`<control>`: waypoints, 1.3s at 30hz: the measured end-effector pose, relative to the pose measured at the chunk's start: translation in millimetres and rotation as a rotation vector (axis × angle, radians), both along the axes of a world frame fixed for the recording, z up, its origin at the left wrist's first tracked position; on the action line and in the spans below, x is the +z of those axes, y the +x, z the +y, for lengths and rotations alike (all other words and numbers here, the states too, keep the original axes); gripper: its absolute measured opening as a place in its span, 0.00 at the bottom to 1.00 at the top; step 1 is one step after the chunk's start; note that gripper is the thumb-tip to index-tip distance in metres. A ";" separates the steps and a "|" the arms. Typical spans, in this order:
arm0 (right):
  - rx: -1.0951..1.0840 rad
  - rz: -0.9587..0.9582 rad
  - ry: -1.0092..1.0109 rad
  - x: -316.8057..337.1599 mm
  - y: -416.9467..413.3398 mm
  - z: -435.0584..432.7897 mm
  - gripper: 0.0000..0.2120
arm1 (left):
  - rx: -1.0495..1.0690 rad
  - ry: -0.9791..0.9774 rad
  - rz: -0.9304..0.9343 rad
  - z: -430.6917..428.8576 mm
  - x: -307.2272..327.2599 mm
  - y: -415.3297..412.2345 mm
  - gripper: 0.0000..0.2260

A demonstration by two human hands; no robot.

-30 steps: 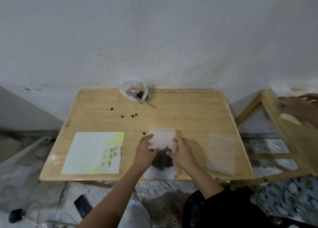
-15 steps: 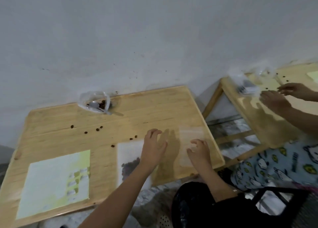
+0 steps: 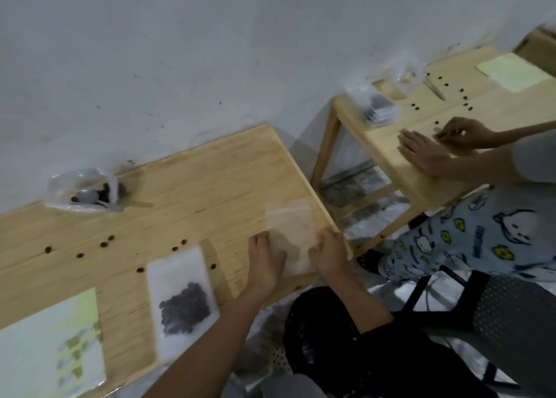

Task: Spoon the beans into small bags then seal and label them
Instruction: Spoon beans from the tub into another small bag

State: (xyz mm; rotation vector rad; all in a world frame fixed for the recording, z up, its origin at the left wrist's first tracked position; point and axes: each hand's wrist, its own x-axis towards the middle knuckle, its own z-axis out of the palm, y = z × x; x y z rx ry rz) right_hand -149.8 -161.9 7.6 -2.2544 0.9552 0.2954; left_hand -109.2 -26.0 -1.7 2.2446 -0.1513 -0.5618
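Tabletop (image 3: 210,187): the work is being done at its near right corner, so a bag dragged carelessly could slide over the edge. It is pale wood set against the wall.
Label sheet (image 3: 51,346): it lies at the near left, well apart from both hands, so labelling could be skipped. It is pale green and white, and its print is blurred.
Filled bag (image 3: 180,295): if its mouth is unsealed, which cannot be told, beans could be spilled by a brush from the left forearm just beside it. It lies flat between the label sheet and that forearm, with dark beans heaped in its lower half.
Empty bag (image 3: 293,232): the thin film could cling shut or crumple when opened. It is clear and nearly lost against the wood at the right edge.
Left hand (image 3: 266,262): the fingers are laid fairly straight on the empty bag's near left side, and nothing is gripped.
Right hand (image 3: 329,254): the fingers are bent onto the bag's near right edge. Whether the film is pinched cannot be told.
Supply bag (image 3: 84,191): it sits far off at the wall, so beans may be dropped on the way. Few beans are left inside it.
Spoon (image 3: 90,197): its grey bowl rests inside the supply bag.
Loose beans (image 3: 106,241): scattered beans could roll off the tabletop.
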 end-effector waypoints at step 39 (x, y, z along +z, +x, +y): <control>0.459 -0.606 0.298 130.8 192.8 248.2 0.08 | 0.475 -0.435 -0.330 291.0 159.3 144.0 0.04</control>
